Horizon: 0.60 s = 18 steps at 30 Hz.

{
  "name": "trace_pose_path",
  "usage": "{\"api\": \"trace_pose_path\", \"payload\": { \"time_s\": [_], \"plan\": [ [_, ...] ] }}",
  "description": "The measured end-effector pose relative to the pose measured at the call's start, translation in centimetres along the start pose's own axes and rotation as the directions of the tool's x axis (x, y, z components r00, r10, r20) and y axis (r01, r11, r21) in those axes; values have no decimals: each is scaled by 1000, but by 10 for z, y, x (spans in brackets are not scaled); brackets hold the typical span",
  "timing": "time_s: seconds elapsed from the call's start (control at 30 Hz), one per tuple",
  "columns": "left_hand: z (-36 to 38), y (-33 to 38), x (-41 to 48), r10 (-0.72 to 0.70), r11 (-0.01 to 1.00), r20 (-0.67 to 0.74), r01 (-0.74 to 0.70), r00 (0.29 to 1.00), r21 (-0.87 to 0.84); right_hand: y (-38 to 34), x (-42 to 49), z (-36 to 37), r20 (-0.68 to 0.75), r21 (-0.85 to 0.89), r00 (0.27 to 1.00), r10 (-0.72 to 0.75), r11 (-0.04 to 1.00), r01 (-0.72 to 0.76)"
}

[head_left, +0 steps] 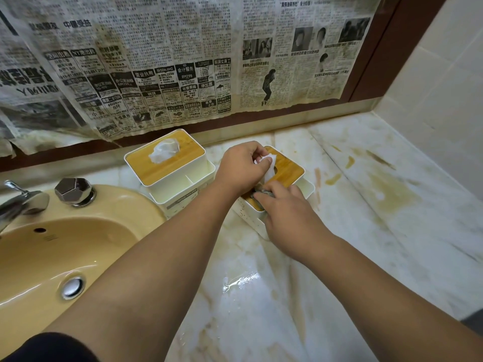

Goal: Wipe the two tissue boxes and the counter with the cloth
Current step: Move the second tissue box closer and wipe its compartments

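Note:
Two white tissue boxes with bamboo lids stand on the marble counter (352, 231). The left tissue box (170, 165) stands by the sink, a tissue poking from its slot. On the right tissue box (287, 165) both my hands rest. My left hand (241, 167) pinches the white tissue (270, 163) that sticks out of its lid. My right hand (285, 212) presses a grey cloth (264, 193) onto the near end of that lid; the cloth is mostly hidden under my fingers.
A yellow sink (65, 246) with a chrome tap (23, 202) and knob (74, 192) lies at the left. Old newspaper (183, 61) covers the wall behind. Brown stains (386, 189) mark the counter at the right, and a wet patch (235, 282) glints near me.

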<state>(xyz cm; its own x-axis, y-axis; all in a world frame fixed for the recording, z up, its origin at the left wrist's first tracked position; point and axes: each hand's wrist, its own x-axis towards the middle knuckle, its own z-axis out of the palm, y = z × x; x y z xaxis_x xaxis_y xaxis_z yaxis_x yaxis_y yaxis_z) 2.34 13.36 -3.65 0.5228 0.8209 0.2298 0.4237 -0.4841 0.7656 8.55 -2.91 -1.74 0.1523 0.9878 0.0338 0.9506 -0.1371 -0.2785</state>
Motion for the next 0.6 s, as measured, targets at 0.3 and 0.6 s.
{"api": "trace_pose_path", "payload": {
  "time_s": [0.3,0.6],
  "plan": [
    [0,-1,0,16,1000,4,-16,1000,27,8,-15,-6,39,36,996,-77,997,75],
    [0,-1,0,26,999,3,-26,1000,32,19,-2,-14,18,3,999,51,999,-51]
  ]
}}
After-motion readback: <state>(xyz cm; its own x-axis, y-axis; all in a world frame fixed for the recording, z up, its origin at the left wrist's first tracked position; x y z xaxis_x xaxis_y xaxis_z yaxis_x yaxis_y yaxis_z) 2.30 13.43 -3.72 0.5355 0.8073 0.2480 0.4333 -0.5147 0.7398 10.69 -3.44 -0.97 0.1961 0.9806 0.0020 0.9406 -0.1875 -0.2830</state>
